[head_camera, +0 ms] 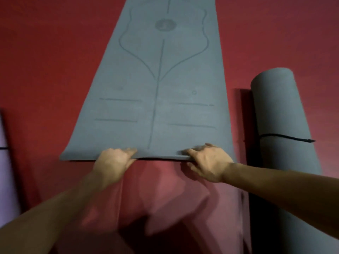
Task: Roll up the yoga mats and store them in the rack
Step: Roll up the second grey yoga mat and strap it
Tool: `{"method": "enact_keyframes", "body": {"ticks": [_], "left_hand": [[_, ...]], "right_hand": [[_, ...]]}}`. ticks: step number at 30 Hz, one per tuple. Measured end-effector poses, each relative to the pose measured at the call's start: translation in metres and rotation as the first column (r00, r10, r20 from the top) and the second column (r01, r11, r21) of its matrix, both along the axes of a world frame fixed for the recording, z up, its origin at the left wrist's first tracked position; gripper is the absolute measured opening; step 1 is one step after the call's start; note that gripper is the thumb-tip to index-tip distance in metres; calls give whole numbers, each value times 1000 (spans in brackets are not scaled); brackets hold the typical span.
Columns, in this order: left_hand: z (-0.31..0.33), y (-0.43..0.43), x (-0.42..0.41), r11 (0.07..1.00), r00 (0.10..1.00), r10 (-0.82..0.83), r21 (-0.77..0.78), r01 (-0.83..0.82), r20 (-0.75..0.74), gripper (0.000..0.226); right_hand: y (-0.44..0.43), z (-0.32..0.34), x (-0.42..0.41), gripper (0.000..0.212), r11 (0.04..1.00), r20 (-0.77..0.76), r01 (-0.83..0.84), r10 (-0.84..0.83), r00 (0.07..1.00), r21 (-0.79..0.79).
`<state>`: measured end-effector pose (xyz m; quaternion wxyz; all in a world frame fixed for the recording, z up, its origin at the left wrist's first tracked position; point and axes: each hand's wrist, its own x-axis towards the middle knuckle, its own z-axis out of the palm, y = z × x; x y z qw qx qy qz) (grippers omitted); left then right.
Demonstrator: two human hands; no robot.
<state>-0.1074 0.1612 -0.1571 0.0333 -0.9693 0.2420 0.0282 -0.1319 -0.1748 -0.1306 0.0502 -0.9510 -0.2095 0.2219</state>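
At its near edge, the soft, pliable grey yoga mat [156, 110] is pinched by the left hand [113, 162] and right hand [209, 162], fingers curled round it, best rolled from there.

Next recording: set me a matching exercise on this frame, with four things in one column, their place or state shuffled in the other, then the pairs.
Things
1. flat mat
2. rolled mat
3. cord
4. right hand

Place or state
A. tied round a roll
B. grips a mat's near edge
C. spread out, printed lines facing up
D. lies rolled up at the right side

Pairs: 1-C, 2-D, 3-A, 4-B
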Motion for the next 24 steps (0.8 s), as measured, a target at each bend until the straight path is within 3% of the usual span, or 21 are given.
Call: {"method": "enact_keyframes", "body": {"ticks": [3,6,9,12,15,19,21,24], "left_hand": [[-8,-34,-23,993,993,-115,7,114,26,39],[-22,-55,-43,985,985,-170,24,170,38,34],[-30,-66,-57,978,977,-196,-53,201,80,48],[-35,-65,-61,966,968,-215,-118,231,129,51],[-32,-45,-65,945,968,-232,-212,249,99,58],[-34,-5,-72,932,981,-186,-328,156,-62,57],[-36,-1,-75,926,987,-142,-363,106,-74,59],[-34,-9,-68,895,999,-17,-447,-6,-47,46]], "right_hand": [[-28,-1,-20,52,996,-23,88,-88,996,19],[-59,1,-48,74,990,-42,137,-136,990,17],[-83,3,-70,91,985,-94,174,-171,981,22],[-89,-1,-75,96,982,-66,185,-183,981,26],[-78,-12,-77,80,988,-21,138,-137,990,67],[-61,-24,-70,57,989,119,42,-59,991,140],[-55,-23,-64,48,986,139,49,-72,988,159],[-56,-24,-55,36,972,135,101,-131,982,211]]}}
